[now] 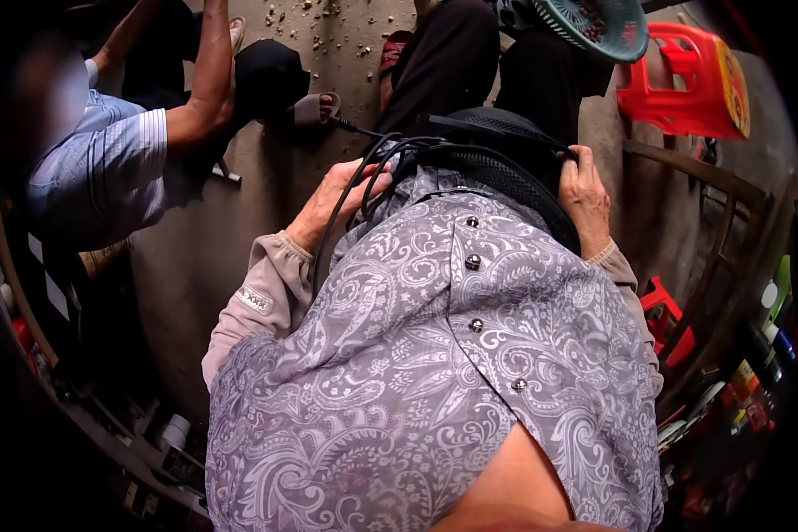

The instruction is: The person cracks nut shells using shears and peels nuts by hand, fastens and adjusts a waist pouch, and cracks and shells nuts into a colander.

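Observation:
A black padded mesh band point(505, 177) lies across my lap at the waist of my grey patterned shirt point(399, 355). My left hand point(350, 197) is closed around loops of black cable point(335, 222), beside the band's left end. One cable end with a plug-like tip points away toward the other person's foot. On the opposite side, my right hand point(585, 191) grips the band's right edge, with the fingertips partly hidden behind it.
Another person in a striped shirt point(106, 168) sits at the left. A teal basket point(594, 44) with small dark pieces stands ahead, near a red plastic stool point(683, 89). A wooden frame point(709, 177) is at the right. Crumbs point(328, 27) litter the floor.

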`<state>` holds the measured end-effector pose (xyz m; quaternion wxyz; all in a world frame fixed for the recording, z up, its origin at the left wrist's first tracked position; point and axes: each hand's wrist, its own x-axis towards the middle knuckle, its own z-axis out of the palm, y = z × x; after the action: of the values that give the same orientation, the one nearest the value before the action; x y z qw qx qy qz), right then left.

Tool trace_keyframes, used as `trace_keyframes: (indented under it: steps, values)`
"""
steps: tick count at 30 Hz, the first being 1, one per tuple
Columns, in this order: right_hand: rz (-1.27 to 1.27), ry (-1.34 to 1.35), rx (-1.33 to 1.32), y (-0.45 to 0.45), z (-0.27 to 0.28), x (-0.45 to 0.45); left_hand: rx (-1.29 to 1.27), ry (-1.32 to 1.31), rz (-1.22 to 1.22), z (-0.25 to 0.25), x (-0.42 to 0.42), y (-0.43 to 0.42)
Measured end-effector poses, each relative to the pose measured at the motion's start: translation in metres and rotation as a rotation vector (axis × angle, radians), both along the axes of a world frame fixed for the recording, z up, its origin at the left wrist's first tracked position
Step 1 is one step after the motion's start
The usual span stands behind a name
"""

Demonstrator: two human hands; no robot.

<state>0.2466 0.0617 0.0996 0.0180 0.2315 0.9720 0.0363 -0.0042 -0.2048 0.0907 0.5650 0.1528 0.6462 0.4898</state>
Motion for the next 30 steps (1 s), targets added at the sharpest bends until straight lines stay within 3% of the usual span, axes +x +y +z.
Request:
trace_keyframes:
  steps: [4,7,11,13,15,17,21,23,27,30]
  values:
    - [-0.014,0.025,-0.056,-0.004,0.018,-0.012,0.077,0.132,0.043,0.01,0.01,0.013]
    - [0.01,-0.01,-0.012,0.003,0.005,-0.017,0.037,0.339,-0.13,0.029,0.002,0.023]
    - [-0.024,0.002,-0.212,-0.007,0.032,-0.039,0.188,0.013,0.195,0.011,-0.002,0.026]
    - [-0.052,0.037,-0.282,-0.002,0.048,-0.017,0.24,0.412,0.012,0.024,0.017,0.034]
    - [-0.048,0.039,-0.292,0.005,0.047,-0.015,0.069,0.08,0.095,0.025,0.015,0.037]
    - [-0.048,0.031,-0.307,0.006,0.048,-0.012,-0.008,-0.191,-0.096,0.011,-0.012,0.031]
    - [-0.072,0.085,-0.269,-0.011,0.068,0.007,0.181,0.378,0.063,0.015,-0.064,0.041]
    - [-0.052,0.111,-0.289,-0.011,0.068,0.008,0.293,0.458,-0.002,0.038,-0.085,0.059]
    - [0.013,0.201,-0.307,-0.01,0.066,0.013,0.273,0.671,-0.468,0.101,-0.062,0.12]
    - [0.041,0.236,-0.327,-0.011,0.062,0.015,0.606,0.962,-0.747,0.1,-0.026,0.165]
